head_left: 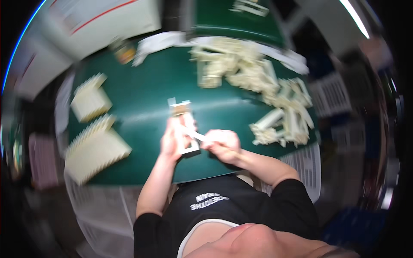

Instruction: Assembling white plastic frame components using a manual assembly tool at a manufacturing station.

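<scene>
Gripping a white rectangular frame (pixel 189 124), the left hand (pixel 169 139) might lose it — should the right hand (pixel 223 144), at four o'clock, yank its pinched pale strip (pixel 198 136) hard.

The surface (pixel 148 84) lies open beyond the held frame (pixel 189 124); stacks (pixel 98 151) block the left. A heap (pixel 264 81) blocks the right.

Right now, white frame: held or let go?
Held: the left hand grips the white frame along its left side. Contact with the table: cannot tell.
</scene>
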`<control>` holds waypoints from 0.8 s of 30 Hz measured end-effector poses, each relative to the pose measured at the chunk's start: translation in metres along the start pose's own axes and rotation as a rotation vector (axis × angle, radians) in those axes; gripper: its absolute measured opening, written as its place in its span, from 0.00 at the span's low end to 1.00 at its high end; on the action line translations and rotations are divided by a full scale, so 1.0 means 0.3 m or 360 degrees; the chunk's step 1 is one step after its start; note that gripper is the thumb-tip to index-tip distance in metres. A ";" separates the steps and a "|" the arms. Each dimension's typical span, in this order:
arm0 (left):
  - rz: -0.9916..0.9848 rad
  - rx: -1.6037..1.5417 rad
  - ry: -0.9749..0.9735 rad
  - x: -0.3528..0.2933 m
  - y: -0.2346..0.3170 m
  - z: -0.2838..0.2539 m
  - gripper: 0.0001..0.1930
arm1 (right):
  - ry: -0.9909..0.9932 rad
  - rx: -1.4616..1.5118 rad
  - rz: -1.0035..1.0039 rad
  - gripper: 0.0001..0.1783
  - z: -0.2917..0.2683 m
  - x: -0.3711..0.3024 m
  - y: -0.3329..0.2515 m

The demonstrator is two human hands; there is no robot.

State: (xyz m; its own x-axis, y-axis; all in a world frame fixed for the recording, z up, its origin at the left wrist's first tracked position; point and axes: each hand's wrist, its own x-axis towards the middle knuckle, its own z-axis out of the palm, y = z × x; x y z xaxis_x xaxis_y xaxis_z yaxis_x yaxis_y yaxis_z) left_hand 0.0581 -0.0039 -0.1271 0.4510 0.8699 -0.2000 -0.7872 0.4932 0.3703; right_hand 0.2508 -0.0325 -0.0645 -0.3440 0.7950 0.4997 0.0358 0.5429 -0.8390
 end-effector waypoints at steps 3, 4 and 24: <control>0.0286 0.0204 -0.0004 -0.038 -0.009 0.061 0.30 | 0.0124 -0.0888 -0.0203 0.24 0.004 -0.018 -0.044; 0.0299 0.0310 -0.0070 -0.058 -0.011 0.121 0.34 | 0.0163 -0.1116 -0.0247 0.24 0.007 -0.036 -0.061; -0.0338 0.1072 -0.0073 -0.033 -0.179 0.339 0.20 | 0.1945 -0.2200 0.1113 0.11 -0.816 -1.123 -0.402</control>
State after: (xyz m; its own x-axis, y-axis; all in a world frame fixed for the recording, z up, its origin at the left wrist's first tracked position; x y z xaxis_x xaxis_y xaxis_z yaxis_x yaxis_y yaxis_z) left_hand 0.1387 -0.0400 -0.0528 0.5948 0.7469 -0.2972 -0.2552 0.5260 0.8113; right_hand 0.5922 -0.2995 -0.0789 0.7488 0.3287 0.5756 0.6431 -0.5705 -0.5108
